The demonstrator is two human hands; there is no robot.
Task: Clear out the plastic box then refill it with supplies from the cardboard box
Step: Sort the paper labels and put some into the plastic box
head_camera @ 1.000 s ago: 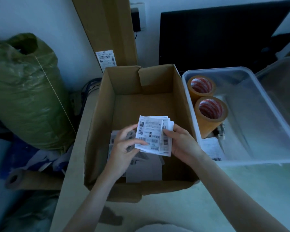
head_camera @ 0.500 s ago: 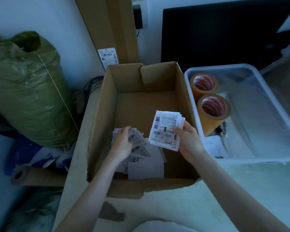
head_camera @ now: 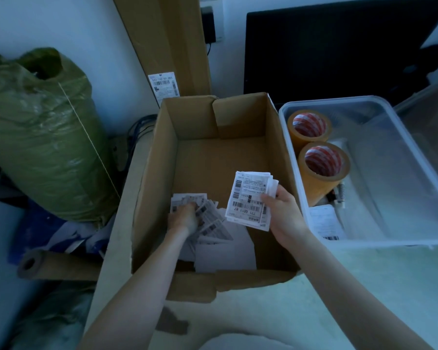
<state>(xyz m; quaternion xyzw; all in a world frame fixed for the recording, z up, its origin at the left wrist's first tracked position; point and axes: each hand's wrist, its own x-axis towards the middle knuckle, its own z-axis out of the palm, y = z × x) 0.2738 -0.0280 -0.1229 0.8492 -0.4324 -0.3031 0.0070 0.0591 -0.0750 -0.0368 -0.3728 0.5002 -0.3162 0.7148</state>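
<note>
The right hand [head_camera: 283,213] pinches a stack of labels [head_camera: 249,199] above the cardboard box [head_camera: 152,173], long axis running away from the person, print upside down. The left hand [head_camera: 185,218] curls its fingers on loose labels [head_camera: 213,226] fanned on the box floor. Beside it toward the tabletop's right edge, the plastic box [head_camera: 415,238] holds two tape rolls: one [head_camera: 309,126] farther, one [head_camera: 323,164] nearer, openings upward.

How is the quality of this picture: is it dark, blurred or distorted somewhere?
Head view: dim, with a blue cast. The barcodes on the label stack in the right hand are sharp. The left hand on the loose labels looks slightly soft. Wide-angle bending curves the plastic box rim and the cardboard box walls.
</note>
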